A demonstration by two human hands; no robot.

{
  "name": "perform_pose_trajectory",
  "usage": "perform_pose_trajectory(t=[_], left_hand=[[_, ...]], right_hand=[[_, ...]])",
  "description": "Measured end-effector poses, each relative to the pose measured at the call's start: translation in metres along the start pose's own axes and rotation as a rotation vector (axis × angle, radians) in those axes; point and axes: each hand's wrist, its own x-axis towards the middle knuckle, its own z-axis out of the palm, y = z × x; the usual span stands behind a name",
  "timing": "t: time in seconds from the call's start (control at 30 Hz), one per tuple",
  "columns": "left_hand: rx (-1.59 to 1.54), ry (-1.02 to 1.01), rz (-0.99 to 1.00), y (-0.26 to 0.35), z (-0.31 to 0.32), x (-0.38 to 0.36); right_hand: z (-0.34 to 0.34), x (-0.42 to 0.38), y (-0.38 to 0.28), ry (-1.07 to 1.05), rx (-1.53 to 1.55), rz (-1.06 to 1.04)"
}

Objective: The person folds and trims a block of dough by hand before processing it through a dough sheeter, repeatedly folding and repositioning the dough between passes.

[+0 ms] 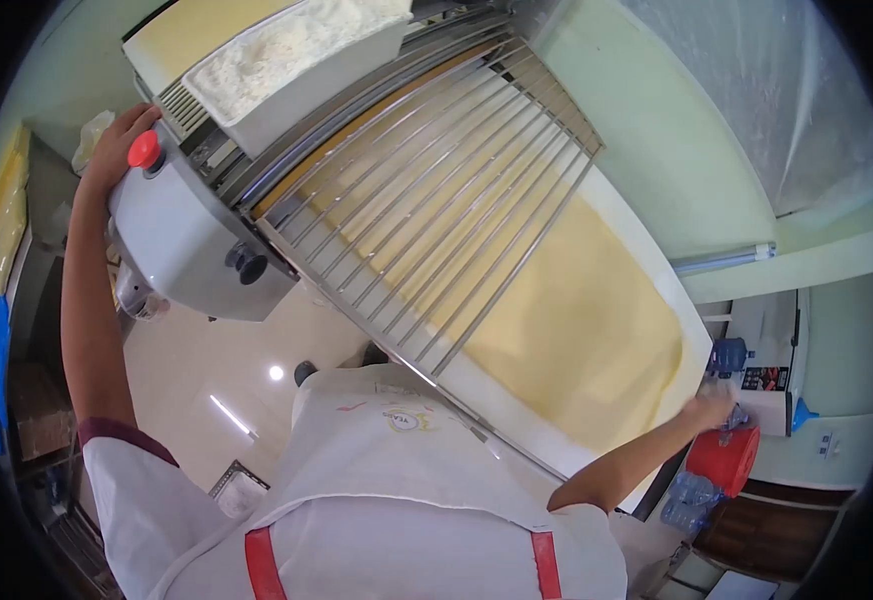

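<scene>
Against a pale green wall (647, 180), a wide yellow dough sheet (577, 320) lies on a white belt (517, 415), running from under a metal guard rack (517, 265) toward the right end, while a flour tub (327, 85) sits at the machine's far side. At left, we see the left hand (122, 143) resting on the grey housing (192, 240) beside a red knob (145, 150), fingers extended; the right hand (712, 405), near the belt's right end, is too blurred for us to tell its grip.
</scene>
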Motion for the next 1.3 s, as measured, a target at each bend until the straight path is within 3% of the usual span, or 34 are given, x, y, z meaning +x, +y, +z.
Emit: perform_pose_trajectory(t=[0.07,0.17,0.23,0.27,0.3,0.33,0.37,0.4,0.43,0.47,0.53,0.6,0.67,0.73,0.8,0.83,0.87,0.93,1.03,1.1,1.17,1.2,1.23,1.3], left_hand=[[-0.019,0.01,0.025,-0.011,-0.001,0.004],[-0.066,0.032,0.052,-0.029,0.004,0.012],[-0.121,0.044,0.033,-0.037,0.005,0.012],[-0.119,0.011,0.038,-0.036,0.004,0.011],[-0.118,-0.01,0.042,-0.035,0.001,0.011],[-0.115,-0.043,0.051,-0.034,-0.001,0.013],[-0.106,-0.033,0.033,-0.034,-0.001,0.013],[-0.103,-0.014,0.018,-0.032,-0.001,0.011],[-0.104,0.007,0.002,-0.032,0.0,0.011],[-0.141,0.001,-0.01,-0.032,0.0,0.013],[-0.21,-0.033,-0.037,-0.035,-0.001,0.013],[-0.168,-0.021,0.038,-0.041,-0.003,0.018],[-0.129,-0.023,0.021,-0.052,-0.001,0.021],[-0.095,-0.026,0.08,-0.053,-0.004,0.02],[-0.106,-0.027,0.076,-0.052,-0.004,0.022],[-0.138,-0.012,0.038,-0.054,-0.002,0.023],[-0.173,0.001,-0.006,-0.056,0.001,0.022],[-0.175,-0.058,0.037,-0.053,-0.004,0.024],[-0.173,-0.018,-0.013,-0.04,-0.001,0.016],[-0.134,0.057,-0.033,-0.038,0.002,0.01],[-0.103,-0.041,0.01,-0.042,-0.004,0.017],[-0.091,-0.088,0.037,-0.041,-0.006,0.018],[-0.114,-0.029,-0.011,-0.038,-0.001,0.015],[-0.092,-0.026,0.016,-0.028,0.0,0.012]], right_hand=[[-0.012,-0.014,0.017,0.069,0.05,0.03],[0.054,-0.122,0.086,-0.505,-0.55,0.167],[0.095,-0.173,0.082,-0.765,-0.742,0.067],[0.089,-0.165,0.082,-0.793,-0.746,0.012],[0.046,-0.118,0.114,-0.812,-0.859,-0.205],[0.003,-0.072,0.147,-0.795,-0.973,-0.43],[-0.017,-0.048,0.077,-0.336,-0.416,0.064],[-0.039,-0.022,0.037,0.042,-0.043,0.097],[-0.054,-0.011,0.024,0.203,0.083,0.038],[-0.048,-0.023,0.025,0.187,0.062,0.042],[0.008,-0.095,0.061,-0.23,-0.329,0.187],[0.067,-0.173,0.084,-0.667,-0.675,0.201],[0.087,-0.198,0.076,-0.833,-0.724,0.165],[0.047,-0.148,0.066,-0.678,-0.502,0.186],[-0.003,-0.081,0.017,-0.267,-0.095,0.289],[-0.028,-0.043,0.02,0.078,0.022,0.138],[-0.038,-0.024,0.012,0.218,0.108,0.03],[-0.021,-0.04,0.025,0.041,-0.05,0.106],[0.052,-0.13,0.056,-0.661,-0.648,0.33],[0.095,-0.161,0.047,-0.929,-0.848,0.355],[0.142,-0.172,0.062,-0.84,-1.017,-0.293],[0.165,-0.17,0.084,-0.931,-0.718,-0.526],[0.194,-0.175,0.08,-1.08,-0.764,-0.591],[0.245,-0.159,0.1,-1.169,-0.803,-0.774]])
